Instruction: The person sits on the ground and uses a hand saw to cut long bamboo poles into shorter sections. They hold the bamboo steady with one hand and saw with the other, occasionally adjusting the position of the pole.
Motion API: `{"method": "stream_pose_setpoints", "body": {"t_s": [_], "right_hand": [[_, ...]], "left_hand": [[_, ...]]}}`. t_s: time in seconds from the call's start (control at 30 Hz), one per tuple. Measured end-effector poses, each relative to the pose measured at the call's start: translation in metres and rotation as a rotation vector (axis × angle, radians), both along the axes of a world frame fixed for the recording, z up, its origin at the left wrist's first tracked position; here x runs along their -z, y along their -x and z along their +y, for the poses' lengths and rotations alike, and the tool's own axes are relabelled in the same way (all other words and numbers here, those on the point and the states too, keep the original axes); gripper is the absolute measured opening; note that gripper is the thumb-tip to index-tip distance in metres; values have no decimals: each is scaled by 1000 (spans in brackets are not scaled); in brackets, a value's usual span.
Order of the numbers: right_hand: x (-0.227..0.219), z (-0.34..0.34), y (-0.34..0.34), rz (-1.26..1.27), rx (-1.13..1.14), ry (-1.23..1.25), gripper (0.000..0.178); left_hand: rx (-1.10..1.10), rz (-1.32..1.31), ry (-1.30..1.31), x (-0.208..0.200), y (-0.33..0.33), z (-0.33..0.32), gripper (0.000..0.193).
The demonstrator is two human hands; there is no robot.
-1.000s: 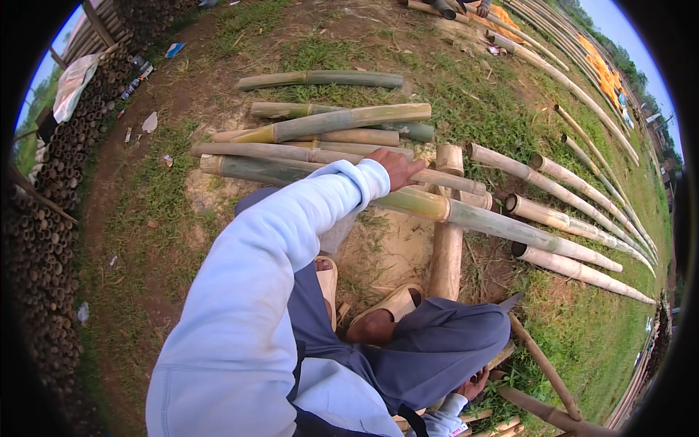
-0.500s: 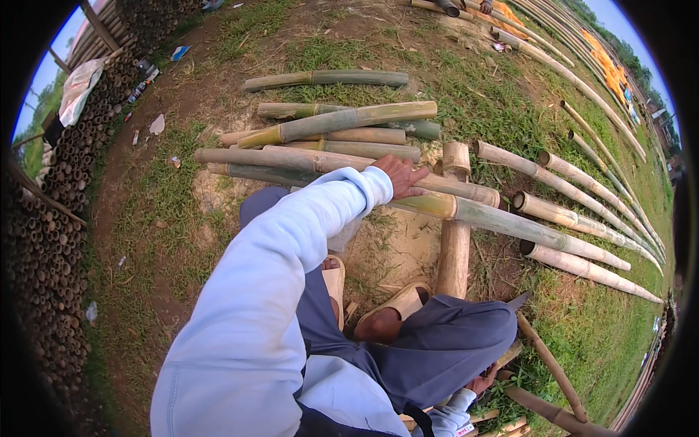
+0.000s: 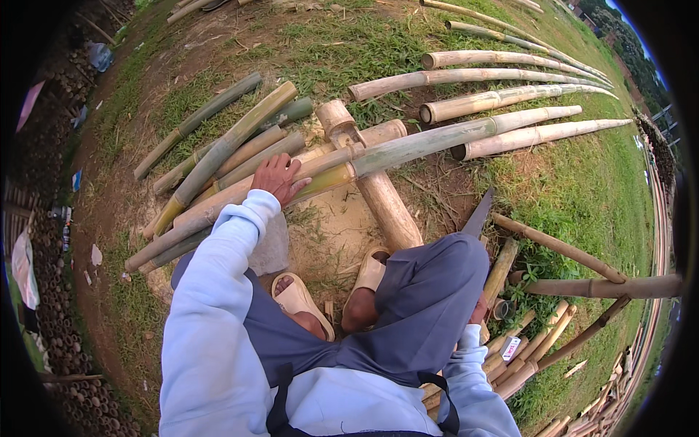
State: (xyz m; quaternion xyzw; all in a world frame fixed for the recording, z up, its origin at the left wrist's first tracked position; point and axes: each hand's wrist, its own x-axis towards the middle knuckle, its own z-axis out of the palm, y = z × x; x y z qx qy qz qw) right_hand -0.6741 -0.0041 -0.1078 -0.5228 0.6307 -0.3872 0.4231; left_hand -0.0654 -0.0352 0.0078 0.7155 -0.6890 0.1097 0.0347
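Observation:
My left hand (image 3: 277, 178) grips a bamboo pole (image 3: 226, 198) from above, fingers bent over its far side and thumb apart. Close against it runs a long pole with a yellow-green stretch and a grey-green far part (image 3: 429, 142). These poles rest across a thick bamboo log (image 3: 389, 211) near my feet. My right hand (image 3: 478, 311) is low beside my right knee, mostly hidden by the trouser leg. Past the knee sticks up a hand saw's blade (image 3: 478, 215), in line with that hand; the handle is out of sight.
Several cut bamboo lengths (image 3: 211, 160) lie left of the log. Long pale poles (image 3: 480, 103) spread over the grass to the right. A bamboo frame (image 3: 597, 288) and short pieces (image 3: 542, 342) are right of my knee. Stacked bamboo (image 3: 73, 342) lines the left edge.
My view has turned right and dropped, so the poles now slant up to the right. More of the saw blade and my right arm shows. My left hand is still on the bamboo.

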Motion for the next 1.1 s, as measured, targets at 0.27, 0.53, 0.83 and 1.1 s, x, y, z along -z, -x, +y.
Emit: {"method": "stream_pose_setpoints", "body": {"t_s": [0.27,0.53,0.83,1.1], "right_hand": [[57,5,-41,261,102,166,33],[45,6,-70,347,136,170,32],[40,7,-77,381,134,177,31],[31,12,-76,397,127,175,30]], "left_hand": [[0,180,-94,-11,12,2,45],[-144,302,-242,-11,18,-9,73],[-205,154,-530,-32,30,-48,112],[-178,329,-478,-29,36,-60,103]]}}
